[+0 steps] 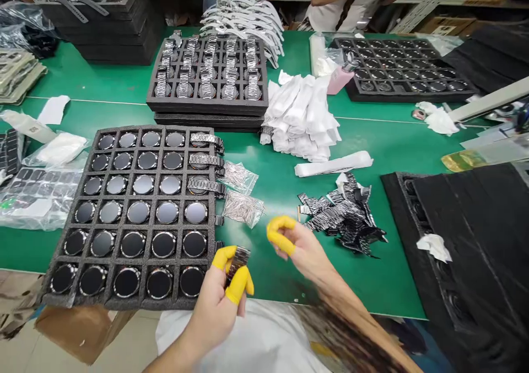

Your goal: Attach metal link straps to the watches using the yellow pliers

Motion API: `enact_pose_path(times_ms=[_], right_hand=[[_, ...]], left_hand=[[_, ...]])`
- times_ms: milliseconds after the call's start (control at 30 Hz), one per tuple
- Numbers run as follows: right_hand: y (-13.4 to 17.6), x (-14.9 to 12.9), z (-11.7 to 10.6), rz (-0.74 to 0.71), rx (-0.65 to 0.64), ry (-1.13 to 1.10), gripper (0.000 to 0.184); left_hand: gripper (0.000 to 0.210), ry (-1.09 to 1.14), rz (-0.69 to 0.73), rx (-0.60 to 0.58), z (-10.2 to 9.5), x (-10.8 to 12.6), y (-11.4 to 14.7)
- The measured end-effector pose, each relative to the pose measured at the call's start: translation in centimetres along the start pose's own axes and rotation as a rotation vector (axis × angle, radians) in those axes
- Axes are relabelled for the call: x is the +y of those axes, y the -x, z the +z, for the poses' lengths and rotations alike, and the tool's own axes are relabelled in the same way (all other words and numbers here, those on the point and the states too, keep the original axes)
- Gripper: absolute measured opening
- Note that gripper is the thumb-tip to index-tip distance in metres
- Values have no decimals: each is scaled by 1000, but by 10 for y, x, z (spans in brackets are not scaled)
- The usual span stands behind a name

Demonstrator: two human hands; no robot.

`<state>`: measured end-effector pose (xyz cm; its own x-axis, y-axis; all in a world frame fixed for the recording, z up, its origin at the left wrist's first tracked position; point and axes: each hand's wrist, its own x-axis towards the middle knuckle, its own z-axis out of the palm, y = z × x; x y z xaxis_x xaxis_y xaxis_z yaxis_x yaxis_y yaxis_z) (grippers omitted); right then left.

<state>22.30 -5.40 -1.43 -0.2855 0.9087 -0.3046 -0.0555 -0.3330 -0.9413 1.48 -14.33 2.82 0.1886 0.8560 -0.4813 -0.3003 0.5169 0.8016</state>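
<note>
My left hand (pixel 221 293), with yellow finger cots on thumb and forefinger, grips a dark metal watch band (pixel 239 257) near the right edge of a foam tray (pixel 119 302). Round watch faces (pixel 138 212) fill the tray's cells, and several in its right column have metal bands attached. Over the green table, my right hand (pixel 301 246) is closed in a pinch with yellow cots on thumb and forefinger; what lies between the fingertips is too small to make out. Beyond the hands lie two clear bags of thin metal pins (pixel 243 207). Right of them is a pile of black-and-clear strips (pixel 351 213).
Behind the tray stands another foam tray of banded watches (pixel 206 107). White wrapped strips (pixel 300 119) and a pink bottle (pixel 341 80) are beside it. A black cloth (pixel 479 241) partly covers a tray at right. Other people (pixel 343 1) are across the table.
</note>
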Motion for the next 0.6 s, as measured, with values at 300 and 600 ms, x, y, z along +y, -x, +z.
enact_pose_path(times_ms=[300, 600], right_hand=[[17, -9, 43, 250, -231, -562, 46], [15, -7, 38, 268, -235, -601, 39]], left_hand=[[52, -274, 33, 25, -12, -3, -11], [48, -313, 58, 34, -15, -4, -11]])
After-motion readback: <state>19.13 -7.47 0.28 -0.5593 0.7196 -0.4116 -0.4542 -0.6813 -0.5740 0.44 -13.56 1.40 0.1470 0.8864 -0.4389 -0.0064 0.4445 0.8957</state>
